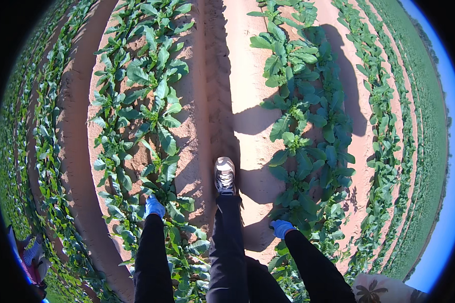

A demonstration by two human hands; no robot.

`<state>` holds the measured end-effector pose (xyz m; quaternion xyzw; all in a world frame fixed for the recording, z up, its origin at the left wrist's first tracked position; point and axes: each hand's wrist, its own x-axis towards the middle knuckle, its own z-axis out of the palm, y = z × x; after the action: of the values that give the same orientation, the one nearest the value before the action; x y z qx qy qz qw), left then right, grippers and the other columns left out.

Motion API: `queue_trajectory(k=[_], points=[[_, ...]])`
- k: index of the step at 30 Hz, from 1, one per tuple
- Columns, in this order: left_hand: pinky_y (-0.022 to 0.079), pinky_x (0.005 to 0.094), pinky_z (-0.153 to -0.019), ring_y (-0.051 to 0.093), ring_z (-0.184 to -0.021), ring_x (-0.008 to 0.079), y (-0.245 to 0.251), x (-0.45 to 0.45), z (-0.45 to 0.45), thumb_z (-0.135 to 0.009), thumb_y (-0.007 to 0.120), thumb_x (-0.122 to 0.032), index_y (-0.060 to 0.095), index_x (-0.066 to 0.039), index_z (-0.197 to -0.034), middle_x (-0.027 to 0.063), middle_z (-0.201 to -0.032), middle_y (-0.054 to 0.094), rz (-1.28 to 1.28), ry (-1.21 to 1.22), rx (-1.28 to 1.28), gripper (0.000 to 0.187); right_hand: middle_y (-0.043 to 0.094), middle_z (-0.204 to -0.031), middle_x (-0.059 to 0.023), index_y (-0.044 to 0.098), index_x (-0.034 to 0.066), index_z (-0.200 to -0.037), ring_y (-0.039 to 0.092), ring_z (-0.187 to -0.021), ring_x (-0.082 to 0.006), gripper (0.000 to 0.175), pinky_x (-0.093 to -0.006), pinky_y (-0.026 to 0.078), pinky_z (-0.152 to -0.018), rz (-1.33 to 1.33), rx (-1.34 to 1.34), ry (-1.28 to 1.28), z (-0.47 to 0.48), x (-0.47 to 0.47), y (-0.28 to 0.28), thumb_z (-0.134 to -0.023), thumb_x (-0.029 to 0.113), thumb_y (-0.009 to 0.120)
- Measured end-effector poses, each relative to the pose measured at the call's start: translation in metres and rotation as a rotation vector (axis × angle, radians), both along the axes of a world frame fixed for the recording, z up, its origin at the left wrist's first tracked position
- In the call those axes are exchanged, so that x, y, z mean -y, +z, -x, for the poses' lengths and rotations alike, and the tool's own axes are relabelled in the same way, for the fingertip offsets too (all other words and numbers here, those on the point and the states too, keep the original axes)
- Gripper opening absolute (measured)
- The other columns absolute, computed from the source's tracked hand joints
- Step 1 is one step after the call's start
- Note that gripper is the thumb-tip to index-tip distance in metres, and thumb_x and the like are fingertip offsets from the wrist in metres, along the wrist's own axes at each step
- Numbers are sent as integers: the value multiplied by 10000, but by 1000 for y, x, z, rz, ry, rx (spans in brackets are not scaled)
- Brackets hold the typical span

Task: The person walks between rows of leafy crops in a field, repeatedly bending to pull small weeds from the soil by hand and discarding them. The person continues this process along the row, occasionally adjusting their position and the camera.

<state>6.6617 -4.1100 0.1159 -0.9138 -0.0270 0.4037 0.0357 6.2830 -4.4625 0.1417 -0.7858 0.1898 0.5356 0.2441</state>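
My left hand (154, 207), in a blue glove, reaches in among the leafy green plants (161, 132) of the row on the left. Leaves hide its fingertips, so what it grips cannot be made out. At the inner edge of the right-hand row of leafy plants (297, 142) is my right hand (281, 228), gloved in blue too. Its fingers look curled, with a small dark patch at their tips that is too unclear to name. Between the two rows, my sneaker (225, 176) with pale laces stands in the sandy furrow (217, 94).
More crop rows (386, 151) run along both sides. A person (32, 255) is partly visible at the lower left rim. Pale fabric with a palm-tree print (383, 288) shows at the lower right. My shadow (349, 83) falls across the right-hand row.
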Motion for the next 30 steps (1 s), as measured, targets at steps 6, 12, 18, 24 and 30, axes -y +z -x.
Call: queue_trajectory(k=[6, 12, 18, 24, 30], points=[[400, 404, -915, 433, -1114, 367, 7, 4, -6, -654, 648, -81, 347, -43, -1197, 204, -1211, 395, -33, 43, -82, 622, 573, -1021, -176, 549, 83, -1012, 563, -919, -344, 295, -435, 451, -800, -82, 15, 43, -63, 42, 22, -745, 208, 547], [352, 366, -979, 360, -1213, 340, -4, 1, -19, -697, 604, -86, 276, -19, -1287, 237, -1342, 285, -142, 93, -389, 678, 566, -1026, -186, 552, 39, -1037, 545, -934, -339, 351, -408, 440, -810, 20, 275, -162, -197, 111, 42, -747, 233, 585], [406, 373, -909, 498, -1085, 292, 6, -8, -35, -769, 532, -175, 509, -84, -1158, 128, -1194, 508, -130, -15, -517, 400, 570, -1032, -173, 530, 37, -1102, 539, -960, -321, 410, -388, 423, -852, 128, 503, -111, -282, 167, 60, -753, 244, 593], [464, 390, -767, 593, -855, 322, 61, 47, -124, -735, 544, -201, 640, -70, -883, 176, -866, 625, 56, 62, -133, 220, 585, -993, -175, 557, 49, -1042, 554, -915, -335, 351, -391, 437, -814, 95, 278, -223, -297, 185, 83, -755, 249, 589], [459, 418, -693, 587, -778, 362, 83, 167, -285, -774, 544, -152, 569, -40, -853, 192, -797, 612, 420, 54, 347, 140, 597, -933, -182, 580, 56, -988, 569, -866, -343, 292, -403, 451, -763, 35, 299, -342, -296, 193, 108, -762, 240, 576]])
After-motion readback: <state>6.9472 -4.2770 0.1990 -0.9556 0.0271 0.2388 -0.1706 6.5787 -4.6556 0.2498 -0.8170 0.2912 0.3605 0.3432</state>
